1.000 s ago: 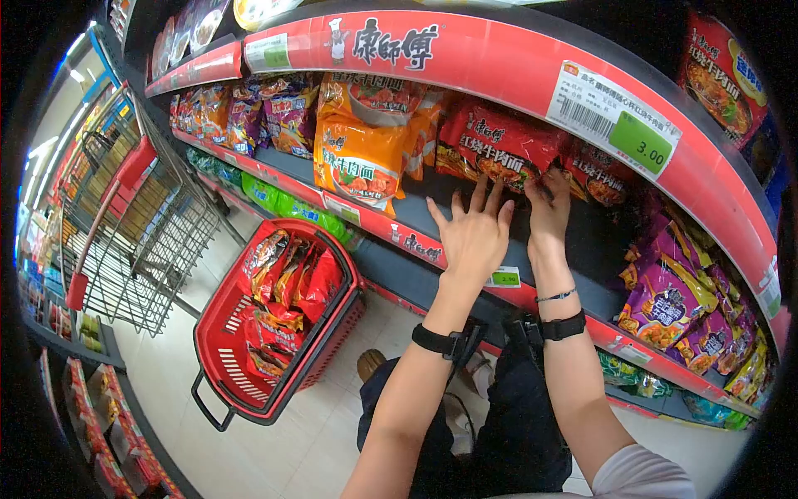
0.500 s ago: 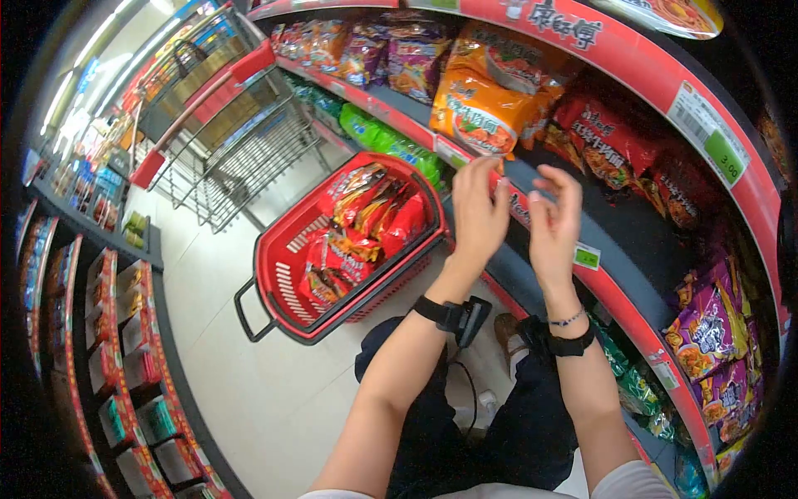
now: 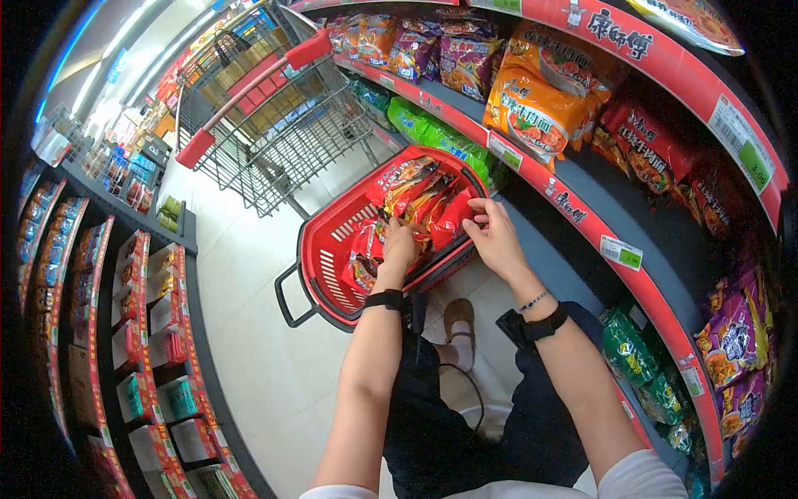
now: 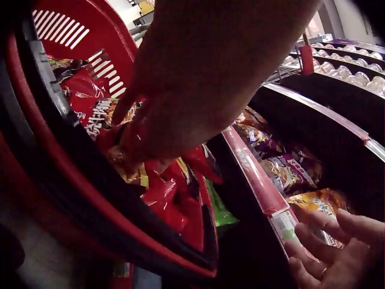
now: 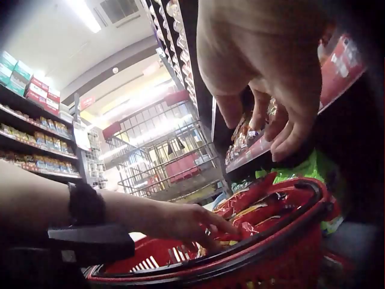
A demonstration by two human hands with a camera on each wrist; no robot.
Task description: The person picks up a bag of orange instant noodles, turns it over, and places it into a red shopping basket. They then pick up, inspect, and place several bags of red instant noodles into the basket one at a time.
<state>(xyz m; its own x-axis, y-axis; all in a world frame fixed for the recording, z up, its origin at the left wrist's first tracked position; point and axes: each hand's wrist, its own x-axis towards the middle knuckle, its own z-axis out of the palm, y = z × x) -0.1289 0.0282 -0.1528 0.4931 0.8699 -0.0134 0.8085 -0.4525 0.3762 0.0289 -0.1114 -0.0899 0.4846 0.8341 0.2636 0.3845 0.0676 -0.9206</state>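
Note:
My left hand (image 3: 401, 245) reaches down into a red shopping basket (image 3: 326, 287), its fingers among red instant noodle packs (image 3: 359, 259). In the left wrist view its fingertips are at a pack's edge, partly hidden, and I cannot tell whether they grip it. My right hand (image 3: 497, 237) hovers by the basket's shelf-side rim, fingers loosely bent and holding nothing. The right wrist view shows that hand (image 5: 264, 78) above the basket, fingers hanging down. More red noodle packs (image 3: 644, 145) lie on the shelf beside an orange multipack (image 3: 532, 116).
A wire shopping cart (image 3: 274, 133) stands just beyond the basket. Along the right runs the noodle shelf with its red price rail (image 3: 573, 208); purple packs (image 3: 736, 333) lie at its near end. Green packs (image 3: 628, 349) fill a lower level. Another stocked shelf (image 3: 141, 333) borders the aisle floor (image 3: 241, 308) at left.
Both hands have left the red packs on the shelf and moved toward the basket. The left hand is now down among the packs in it. The head view has turned left.

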